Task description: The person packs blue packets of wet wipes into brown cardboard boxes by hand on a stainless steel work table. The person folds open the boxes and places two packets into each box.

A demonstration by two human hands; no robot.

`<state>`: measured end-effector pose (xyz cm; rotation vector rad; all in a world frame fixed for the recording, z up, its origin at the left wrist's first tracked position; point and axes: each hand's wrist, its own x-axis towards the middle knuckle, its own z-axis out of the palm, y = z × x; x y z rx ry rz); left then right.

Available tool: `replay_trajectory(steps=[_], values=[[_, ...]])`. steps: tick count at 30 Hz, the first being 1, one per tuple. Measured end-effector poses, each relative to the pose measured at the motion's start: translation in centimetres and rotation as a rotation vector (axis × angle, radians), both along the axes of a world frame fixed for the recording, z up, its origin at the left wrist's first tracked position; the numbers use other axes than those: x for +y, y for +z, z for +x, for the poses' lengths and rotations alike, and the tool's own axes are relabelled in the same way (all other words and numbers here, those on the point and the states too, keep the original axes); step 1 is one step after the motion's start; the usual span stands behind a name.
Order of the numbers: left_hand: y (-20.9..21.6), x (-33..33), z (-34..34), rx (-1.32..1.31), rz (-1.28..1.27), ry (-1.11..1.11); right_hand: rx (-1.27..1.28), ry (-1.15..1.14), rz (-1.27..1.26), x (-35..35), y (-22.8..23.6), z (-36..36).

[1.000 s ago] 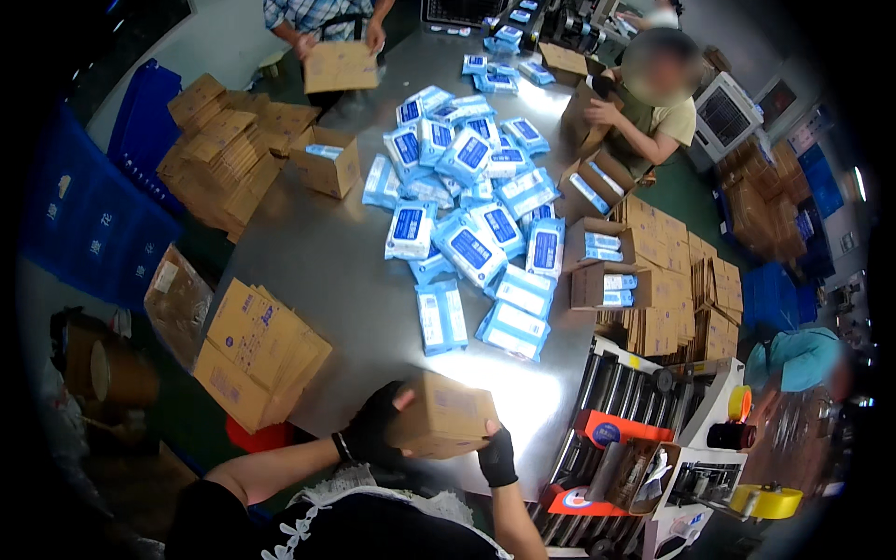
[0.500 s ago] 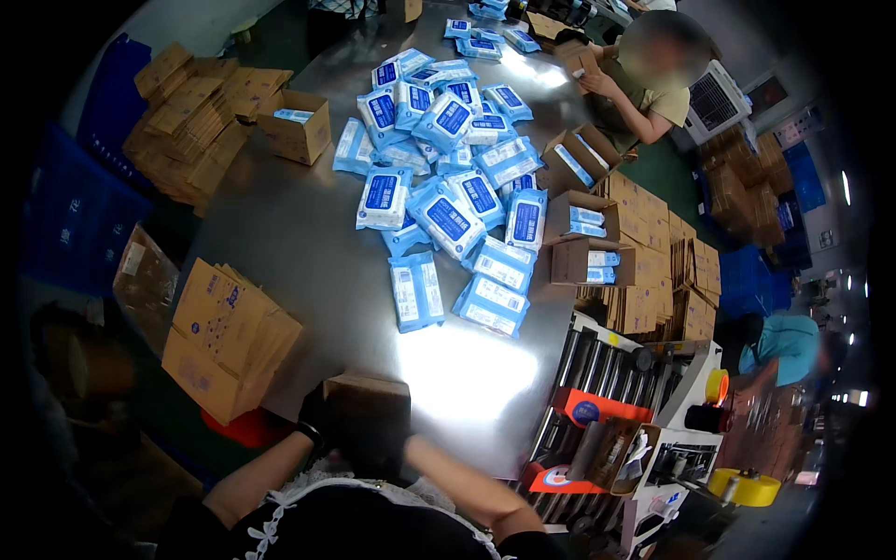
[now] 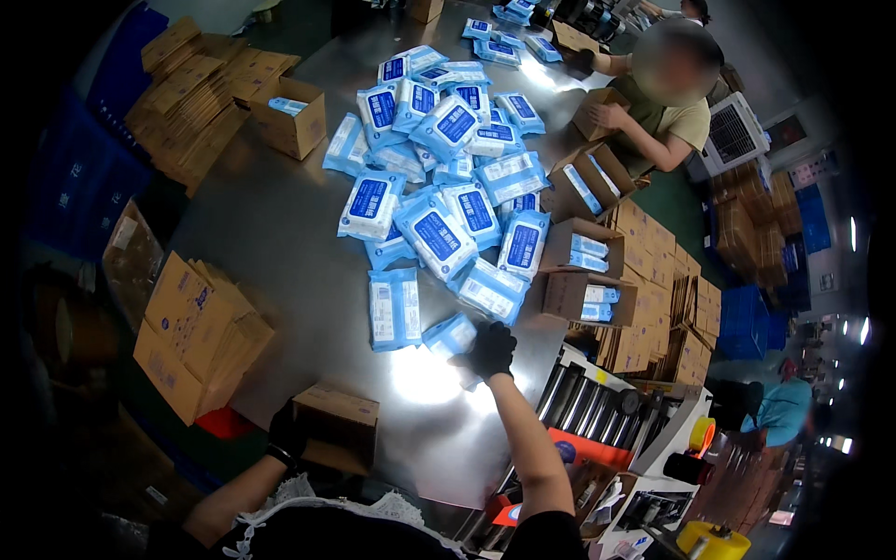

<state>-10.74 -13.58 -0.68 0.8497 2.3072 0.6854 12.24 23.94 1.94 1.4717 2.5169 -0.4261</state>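
Note:
My left hand [image 3: 287, 431], in a black glove, grips the left side of an open cardboard box [image 3: 338, 455] at the table's near edge. The box lies with its dark opening toward me. My right hand [image 3: 490, 352], gloved in black too, is closed on the near end of a blue-and-white pack of wet wipes [image 3: 452, 333]; its thumb side is partly lost in glare. Just left of that pack lies another wipes pack [image 3: 395, 309], flat side up. Beyond them spreads a heap of similar packs [image 3: 439, 233].
Flattened cartons [image 3: 201, 327] stand at the left. Open boxes holding packs [image 3: 585, 250] line the right edge. A roller conveyor machine [image 3: 597, 406] is at the near right. Across the table a co-worker's hand [image 3: 611, 117] holds a box. Another box [image 3: 297, 117] stands far left.
My right hand has left the box and reached forward to a wipes pack, which has shifted nearer and left. The box has turned in my left hand. The co-worker's hands have moved apart.

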Motion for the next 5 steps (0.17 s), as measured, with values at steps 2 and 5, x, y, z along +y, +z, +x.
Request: replay_trajectory(steps=[2, 5], values=[[0.3, 0.5, 0.1, -0.012, 0.019, -0.001, 0.303, 0.051, 0.070, -1.0, -1.0, 0.9], [1.9, 1.2, 0.4, 0.016, 0.018, 0.027, 0.220, 0.105, -0.096, -3.4, -0.8, 0.4]])
